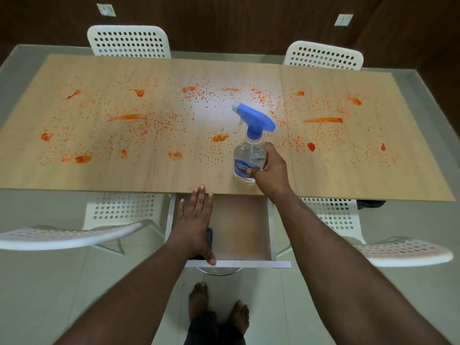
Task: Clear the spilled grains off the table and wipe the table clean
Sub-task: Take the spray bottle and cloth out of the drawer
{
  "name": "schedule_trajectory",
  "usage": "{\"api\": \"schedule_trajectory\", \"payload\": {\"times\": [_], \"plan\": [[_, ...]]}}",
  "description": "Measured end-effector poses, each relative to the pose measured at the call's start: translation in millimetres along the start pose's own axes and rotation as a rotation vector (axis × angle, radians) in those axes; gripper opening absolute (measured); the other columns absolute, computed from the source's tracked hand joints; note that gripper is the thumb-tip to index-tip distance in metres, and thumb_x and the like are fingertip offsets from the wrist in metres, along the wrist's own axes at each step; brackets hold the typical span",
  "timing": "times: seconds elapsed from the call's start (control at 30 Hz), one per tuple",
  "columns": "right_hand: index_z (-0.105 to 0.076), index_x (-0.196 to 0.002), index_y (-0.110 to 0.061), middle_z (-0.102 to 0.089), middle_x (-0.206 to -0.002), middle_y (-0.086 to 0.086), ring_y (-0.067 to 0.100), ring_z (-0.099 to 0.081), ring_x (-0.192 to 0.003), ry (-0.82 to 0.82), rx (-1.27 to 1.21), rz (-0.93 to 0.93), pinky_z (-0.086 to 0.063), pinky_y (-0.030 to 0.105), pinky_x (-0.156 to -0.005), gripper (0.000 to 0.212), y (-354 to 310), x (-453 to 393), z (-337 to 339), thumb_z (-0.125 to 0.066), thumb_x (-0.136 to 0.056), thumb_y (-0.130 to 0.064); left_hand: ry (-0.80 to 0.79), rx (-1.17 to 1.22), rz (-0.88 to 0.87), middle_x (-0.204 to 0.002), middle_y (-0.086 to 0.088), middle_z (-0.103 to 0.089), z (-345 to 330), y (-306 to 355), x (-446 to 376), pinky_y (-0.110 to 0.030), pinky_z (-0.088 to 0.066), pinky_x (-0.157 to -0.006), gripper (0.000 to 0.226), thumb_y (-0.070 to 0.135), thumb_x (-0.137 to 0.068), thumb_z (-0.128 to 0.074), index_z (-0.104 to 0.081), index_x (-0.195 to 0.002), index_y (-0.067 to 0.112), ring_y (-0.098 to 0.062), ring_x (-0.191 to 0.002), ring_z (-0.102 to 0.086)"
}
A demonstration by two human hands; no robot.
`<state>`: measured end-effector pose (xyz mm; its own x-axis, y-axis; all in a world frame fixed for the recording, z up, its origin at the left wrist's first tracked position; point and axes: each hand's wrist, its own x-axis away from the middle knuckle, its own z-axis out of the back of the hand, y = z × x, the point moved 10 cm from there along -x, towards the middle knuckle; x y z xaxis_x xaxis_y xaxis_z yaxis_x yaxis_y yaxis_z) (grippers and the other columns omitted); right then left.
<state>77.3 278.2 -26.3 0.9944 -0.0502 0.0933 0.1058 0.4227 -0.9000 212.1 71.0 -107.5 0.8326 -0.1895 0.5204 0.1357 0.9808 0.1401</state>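
One long pale wood-grain table (99,175), top scattered nearly end to end with small orange-red grains (199,95), densest around the middle. Among the grains, over a dozen thicker orange-red smears and blobs (322,120); exact count not clear.

One clear plastic spray bottle with blue trigger head (250,148), upright on the table near the front edge, right of centre, nozzle pointing left. Right hand (272,170) gripping its lower body, fingers and thumb curled round the labelled part.

Left hand (195,220) flat, fingers straight and together, held over one open white drawer with a brown bottom (239,225) pulled out below the front edge; fingertips reaching the table edge, thumb at the drawer's front panel. One dark object (209,236) in the drawer, mostly hidden under the hand; kind not clear.

Four white perforated chairs (129,41): two at the far side, two at the near side. Two wall sockets (106,9) on the dark wall. Two bare feet (219,307) on the pale floor.
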Motion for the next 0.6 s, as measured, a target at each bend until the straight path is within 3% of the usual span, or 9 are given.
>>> {"api": "schedule_trajectory", "payload": {"times": [0.13, 0.27, 0.43, 0.53, 0.6], "plan": [[-0.056, -0.134, -0.022, -0.067, -0.123, -0.003, 0.018, -0.065, -0.115, -0.007, 0.012, -0.003, -0.058, 0.035, -0.099, 0.063, 1, 1, -1, -0.085, -0.082, -0.001, 0.006, -0.002, 0.007, -0.153, -0.007, 0.058, 0, 0, 2, -0.058, 0.012, -0.127, 0.184, 0.077, -0.041, -0.092, 0.04, -0.154, 0.015, -0.027, -0.145, 0.051], [-0.054, -0.136, -0.022, -0.065, -0.124, -0.008, 0.011, -0.062, -0.115, 0.019, 0.028, -0.038, -0.051, 0.022, -0.091, 0.067, 11, 13, 0, -0.087, -0.081, -0.004, 0.028, 0.012, 0.007, -0.155, -0.006, 0.056, -2, -3, 4, -0.058, 0.011, -0.128, 0.183, 0.078, -0.042, -0.091, 0.038, -0.156, 0.013, -0.026, -0.146, 0.049], [-0.052, -0.144, -0.017, -0.065, -0.133, -0.002, 0.012, -0.062, -0.12, 0.228, 0.027, -0.237, -0.052, 0.027, -0.099, 0.079, 46, 61, 4, -0.092, -0.077, -0.008, 0.074, 0.103, 0.022, -0.159, -0.004, 0.052, -7, -14, 15, -0.054, 0.012, -0.128, 0.181, 0.075, -0.044, -0.092, 0.035, -0.158, 0.013, -0.025, -0.149, 0.045], [-0.059, -0.133, -0.015, -0.067, -0.113, -0.003, 0.015, -0.066, -0.106, 0.22, 0.072, -0.28, -0.05, 0.023, -0.09, 0.059, 61, 100, -20, -0.087, -0.081, -0.01, 0.084, 0.137, 0.081, -0.16, -0.006, 0.05, -12, -31, 25, -0.053, 0.009, -0.129, 0.181, 0.076, -0.045, -0.092, 0.035, -0.158, 0.014, -0.028, -0.152, 0.04], [-0.065, -0.118, -0.018, -0.068, -0.1, -0.004, 0.016, -0.067, -0.094, 0.088, 0.117, -0.296, -0.05, 0.021, -0.081, 0.04, 72, 115, -50, -0.085, -0.083, -0.016, 0.094, 0.199, 0.143, -0.163, -0.008, 0.046, -14, -46, 31, -0.052, 0.006, -0.128, 0.18, 0.076, -0.045, -0.092, 0.033, -0.159, 0.015, -0.028, -0.154, 0.035]]}}
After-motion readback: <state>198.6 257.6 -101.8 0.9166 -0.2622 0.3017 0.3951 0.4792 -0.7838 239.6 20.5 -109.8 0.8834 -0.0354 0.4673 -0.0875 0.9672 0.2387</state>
